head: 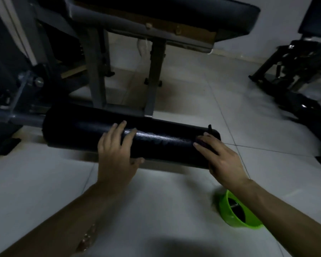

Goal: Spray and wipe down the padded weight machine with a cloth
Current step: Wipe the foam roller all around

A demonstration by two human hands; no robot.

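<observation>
Black vinyl roller pad (165, 143) on the weight machine sits low and horizontal, just above the tile floor (165, 201), cantilevered off a grey steel bar (26, 119) at its left end. The bench seat (193, 13) is above and behind.

Left hand (117, 154): wrapped round the pad near mid-length, fingers over the top, thumb underneath. It's bracing the pad.

Right hand (222, 158): near the free right end, fingers laid fairly straight over a dark cloth (202, 141), pressing it onto the vinyl. Looks like a press rather than a pinch, but dark cloth on a dark pad in dim light makes that hard to call.

The sheen between the hands suggests the surface is wet, so I'd judge this as the wipe stage.

Handling notes:
- Foam under vinyl should give under pressure. Spread the palm load and don't dig in with fingertips.
- Wet vinyl is slick, so the bracing hand may slide. A full wrap grip like the left one is the right call.
- The pad may well spin on its bar. Hold it mid-length, wipe along the length, then turn it to reach the underside.
- Vinyl can tear at the end-cap seam, so go easy there.

A green bowl (228, 206) sits on the floor under the right forearm, close enough for an elbow to knock it. No spray bottle in view.
</observation>
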